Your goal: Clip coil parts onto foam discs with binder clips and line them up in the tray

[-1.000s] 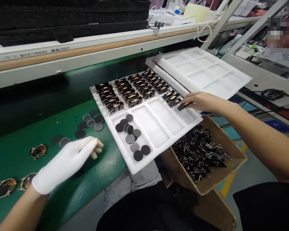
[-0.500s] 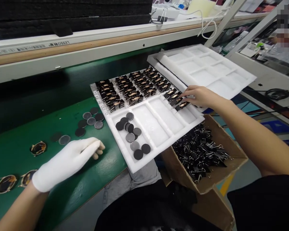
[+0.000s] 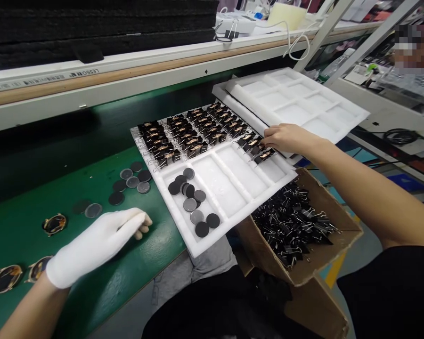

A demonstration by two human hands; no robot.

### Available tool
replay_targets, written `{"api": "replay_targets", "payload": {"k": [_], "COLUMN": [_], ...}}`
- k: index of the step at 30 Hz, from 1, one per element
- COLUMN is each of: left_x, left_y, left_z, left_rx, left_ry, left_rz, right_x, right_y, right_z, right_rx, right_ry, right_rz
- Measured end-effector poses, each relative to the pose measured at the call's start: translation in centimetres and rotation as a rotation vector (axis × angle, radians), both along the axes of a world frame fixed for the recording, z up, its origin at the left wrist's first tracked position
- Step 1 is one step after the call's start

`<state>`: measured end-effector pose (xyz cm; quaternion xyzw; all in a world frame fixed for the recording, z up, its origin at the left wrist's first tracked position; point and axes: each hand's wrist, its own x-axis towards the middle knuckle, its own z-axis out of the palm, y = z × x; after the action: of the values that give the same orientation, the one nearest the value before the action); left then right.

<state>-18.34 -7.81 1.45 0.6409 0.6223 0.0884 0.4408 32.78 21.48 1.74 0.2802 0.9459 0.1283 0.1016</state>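
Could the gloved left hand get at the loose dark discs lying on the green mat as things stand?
Probably yes. The left hand rests on the green mat just short of the loose dark discs, with only bare mat between them and nothing covering them.

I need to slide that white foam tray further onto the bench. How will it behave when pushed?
The white foam tray probably weighs little, so it should slide easily on the green bench. Its near corner overhangs the edge, so it may tip. The loose dark discs could shift.

The right hand (image 3: pixel 286 137) hides its own fingers' grip; frames (image 3: pixel 7 278) are cut at the left edge.
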Motion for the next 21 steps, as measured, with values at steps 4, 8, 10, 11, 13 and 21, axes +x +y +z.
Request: {"api": "replay_targets", "payload": {"k": [4,8,10,11,13,21], "left_x": [-0.2,-0.2,0.0,0.1,0.2,-0.4], "left_y": [0.0,0.0,0.1,0.1,0.1,-0.2], "left_z": [-0.1,-0.1,0.1,0.2,0.5,0.8], "left_rx": [-0.004,-0.02,-0.018,-0.017,-0.01,0.048], "left_ry": [0.006,0.023,0.036,0.041,0.043,0.067], "left_rz": [-0.02,-0.037,-0.04,-0.044,-0.055,-0.031], "right_x": [-0.4,-0.9,-0.9,-0.9,-0.6,1.1], "right_y": [-0.3,-0.3,-0.2,-0.2,-0.3,-1.9], "right_z": [-0.5,-1.0,-0.7,-0.4,0.4,0.4], "right_rx": [0.009,-0.03,-0.092,-0.137,-0.221,-0.251], "right_ry": [-0.039,0.028,0.047,0.06,0.126,0.155], "right_rz": [0.057,0.028,-0.025,-0.063,-0.151,-0.301]}}
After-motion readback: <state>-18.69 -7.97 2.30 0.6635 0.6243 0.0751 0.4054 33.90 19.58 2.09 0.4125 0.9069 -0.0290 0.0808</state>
